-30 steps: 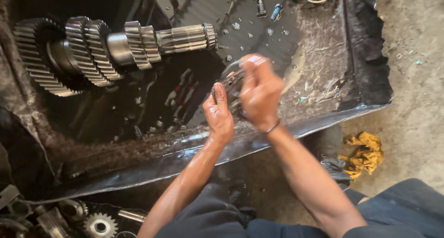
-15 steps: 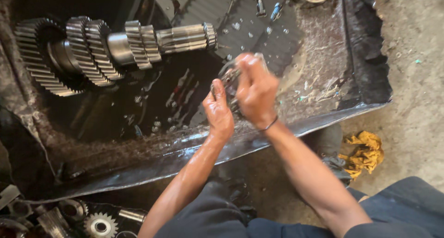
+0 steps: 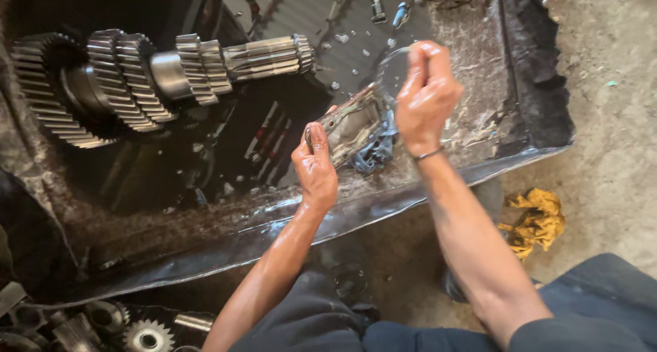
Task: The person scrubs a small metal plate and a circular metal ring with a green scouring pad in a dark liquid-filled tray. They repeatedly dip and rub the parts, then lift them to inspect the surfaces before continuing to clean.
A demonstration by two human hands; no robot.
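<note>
Head view: my left hand (image 3: 316, 166) clamps the lower end of an oily metal housing (image 3: 352, 125), and my right hand (image 3: 424, 95) closes over its upper end. I hold it above the black tray (image 3: 534, 106), right of the geared shaft (image 3: 157, 75). Step in hand, I judge: cleaning the housing. Next move calls for a firm hold; oil makes it slippery.

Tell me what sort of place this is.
Most likely a vehicle repair workshop, working at floor level. A large geared shaft lies in an oily black tray, loose gears sit on the ground, and both hands hold a greasy metal part.
</note>
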